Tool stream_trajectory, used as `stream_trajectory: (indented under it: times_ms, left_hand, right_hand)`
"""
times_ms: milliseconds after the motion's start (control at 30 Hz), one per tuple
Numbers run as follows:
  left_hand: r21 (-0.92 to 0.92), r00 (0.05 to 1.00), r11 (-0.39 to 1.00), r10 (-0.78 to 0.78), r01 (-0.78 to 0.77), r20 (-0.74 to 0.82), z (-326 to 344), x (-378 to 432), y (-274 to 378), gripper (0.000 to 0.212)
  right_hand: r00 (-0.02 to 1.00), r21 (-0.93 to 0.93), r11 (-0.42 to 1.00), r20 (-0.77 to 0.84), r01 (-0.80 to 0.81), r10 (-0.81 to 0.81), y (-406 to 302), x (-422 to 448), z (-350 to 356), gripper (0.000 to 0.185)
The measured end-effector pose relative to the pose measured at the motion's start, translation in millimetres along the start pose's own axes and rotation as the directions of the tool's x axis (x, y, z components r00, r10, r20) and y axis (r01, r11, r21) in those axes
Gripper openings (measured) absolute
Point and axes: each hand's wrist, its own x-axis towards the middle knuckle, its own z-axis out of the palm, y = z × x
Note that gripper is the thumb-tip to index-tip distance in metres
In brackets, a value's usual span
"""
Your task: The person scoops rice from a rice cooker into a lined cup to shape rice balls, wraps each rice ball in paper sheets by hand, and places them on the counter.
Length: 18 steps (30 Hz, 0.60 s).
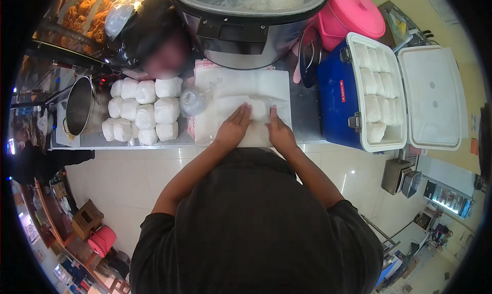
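Note:
My left hand (236, 126) and my right hand (280, 129) lie on a sheet of white wrapping paper (226, 101), one on each side of a raised, paper-covered lump (256, 108). What the paper covers is hidden. Both palms face down, and my left fingers lie close together. The sheet rests on a stack of white paper (246, 78) at the counter's front edge. Just left of the stack is a clear plastic item (192, 101), perhaps a bag or cup. Farther left, several white paper-wrapped packets (146, 115) are piled in rows.
A large cooker of white rice (246, 28) stands behind the paper. At right, a blue cooler box (338, 94) holds more wrapped packets, its lid (434, 98) open. A steel pot (82, 105) stands at left. A glass lid (309, 57) leans near a pink container (355, 13).

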Motion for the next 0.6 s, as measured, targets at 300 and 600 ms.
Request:
stream_trajectory:
  times_ms: [300,600]
  left_hand:
    - [-0.272,0.993,0.958,-0.109,0.094,-0.042,-1.9,-1.3,-19.6,0.038]
    - [-0.120,0.940,0.938,-0.307,0.326,0.151,-27.2,77.7,-11.5,0.052]
  right_hand:
    - [0.990,0.158,0.983,-0.119,0.096,-0.077,22.6,14.2,-21.4,0.063]
    - [0.946,-0.039,0.954,0.120,-0.298,0.300,24.5,90.3,-39.6,0.061]
